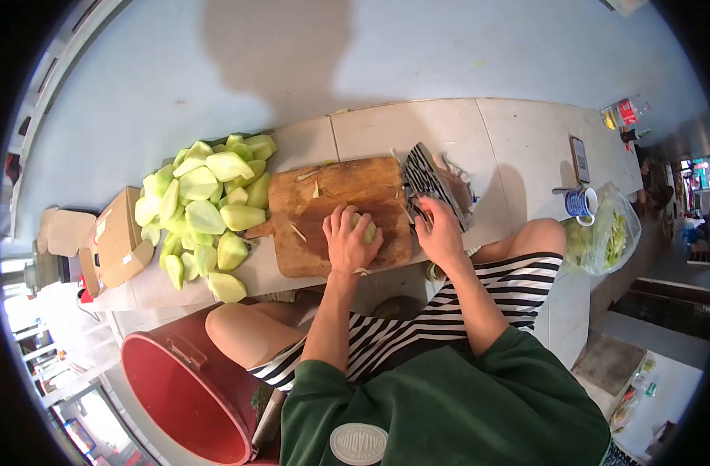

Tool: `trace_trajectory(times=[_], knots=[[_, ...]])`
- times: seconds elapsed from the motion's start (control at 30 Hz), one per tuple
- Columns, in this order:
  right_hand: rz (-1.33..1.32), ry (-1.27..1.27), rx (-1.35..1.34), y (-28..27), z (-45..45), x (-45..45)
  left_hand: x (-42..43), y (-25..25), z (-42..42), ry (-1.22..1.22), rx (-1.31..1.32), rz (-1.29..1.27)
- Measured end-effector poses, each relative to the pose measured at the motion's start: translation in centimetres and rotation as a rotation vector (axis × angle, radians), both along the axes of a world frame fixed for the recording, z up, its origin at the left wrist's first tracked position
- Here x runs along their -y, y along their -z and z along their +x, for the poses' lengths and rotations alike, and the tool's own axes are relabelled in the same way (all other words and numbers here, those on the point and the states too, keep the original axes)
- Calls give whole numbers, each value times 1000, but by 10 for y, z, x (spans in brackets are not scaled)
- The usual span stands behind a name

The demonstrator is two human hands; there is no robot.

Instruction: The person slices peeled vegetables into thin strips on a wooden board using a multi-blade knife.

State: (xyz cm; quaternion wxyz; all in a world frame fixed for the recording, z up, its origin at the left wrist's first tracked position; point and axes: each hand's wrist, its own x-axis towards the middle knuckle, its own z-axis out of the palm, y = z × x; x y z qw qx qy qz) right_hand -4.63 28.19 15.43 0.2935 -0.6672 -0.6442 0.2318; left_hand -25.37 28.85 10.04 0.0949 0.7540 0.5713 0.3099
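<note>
A pale green piece (368, 230) sits on the wooden board (370, 177), mostly covered by the person's left hand (352, 239). The fingers of that hand curl over it and press it down, so only a little shows. The right hand (437, 231) is at the board's right edge, beside a black-and-white striped thing (433, 182); its fingers are bent with thumb and forefinger near each other, and I can't tell whether they have hold of anything. Thin slivers (299, 233) lie on the board. Just left of it is a big pile (203, 185) of pale green chunks, with an open box (116, 245) beyond. All this rests on a tiled ledge (518, 140). Farther right are a phone (579, 160), a mug (576, 203), a clear bag (613, 241) of greenery and a bottle (623, 114). Below the pile stands a red bin (176, 388).
</note>
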Motion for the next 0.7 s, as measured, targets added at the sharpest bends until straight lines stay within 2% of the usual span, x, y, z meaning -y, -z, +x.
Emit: trace_trajectory(times=[0.03,0.1,0.17,0.33,0.43,0.47,0.53,0.57,0.63,0.7], knots=[[47,21,162,1,6,4,0,1,-1,65,27,31],[-10,24,221,9,14,7,-4,2,-8,130,62,68],[-114,-13,349,12,17,11,-9,2,-29,494,26,32],[-81,-29,345,18,22,8,-8,3,-44,520,0,23],[-165,61,256,-12,15,3,-10,0,-49,529,20,-2],[-75,36,206,-16,16,7,-6,-12,-48,530,13,-7],[37,-34,101,-38,7,19,2,-45,-42,335,23,11],[34,-31,98,-44,1,27,6,-44,-44,338,20,8],[-78,-214,14,-49,-9,44,19,-43,-49,57,135,-53],[-154,-254,73,-45,-18,55,34,-46,-50,49,119,-60]])
